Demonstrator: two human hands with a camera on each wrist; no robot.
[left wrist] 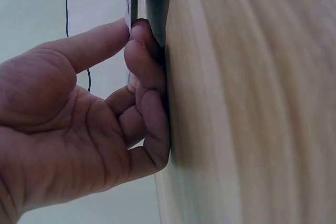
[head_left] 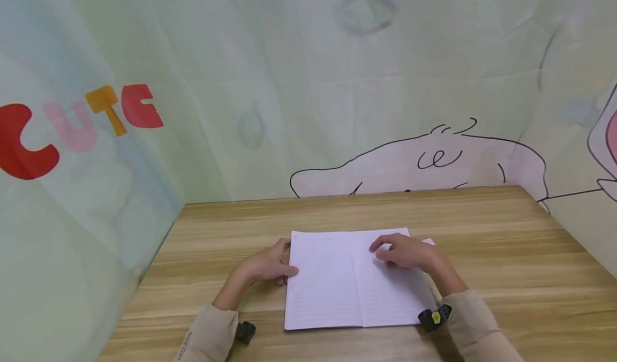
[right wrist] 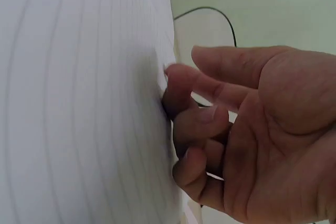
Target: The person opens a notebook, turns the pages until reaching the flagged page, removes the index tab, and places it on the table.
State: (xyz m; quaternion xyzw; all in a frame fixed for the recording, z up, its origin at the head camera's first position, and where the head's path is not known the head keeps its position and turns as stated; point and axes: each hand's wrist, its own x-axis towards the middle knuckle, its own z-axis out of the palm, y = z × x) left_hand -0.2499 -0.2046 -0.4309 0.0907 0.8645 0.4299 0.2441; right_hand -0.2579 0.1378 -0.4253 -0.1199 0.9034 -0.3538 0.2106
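A lined notebook (head_left: 323, 287) lies spread flat on the wooden table, its centre fold running toward me. My left hand (head_left: 270, 263) pinches the left edge, thumb on the page and fingertips tucked under; the left wrist view shows the thumb and fingers (left wrist: 142, 59) on either side of that edge. Over the upper part of the right page is my right hand (head_left: 405, 250), fingers loosely bent and holding nothing. In the right wrist view its fingertips (right wrist: 176, 85) are right at the lined paper (right wrist: 79, 103), casting a soft shadow, with the thumb apart from them.
A small pink corner (head_left: 428, 241) pokes out beyond the notebook's right side. The wooden table (head_left: 217, 228) ends at a printed cloth backdrop (head_left: 270, 110) at the back and sides. Dark wrist devices (head_left: 435, 317) sit at both beige sleeves.
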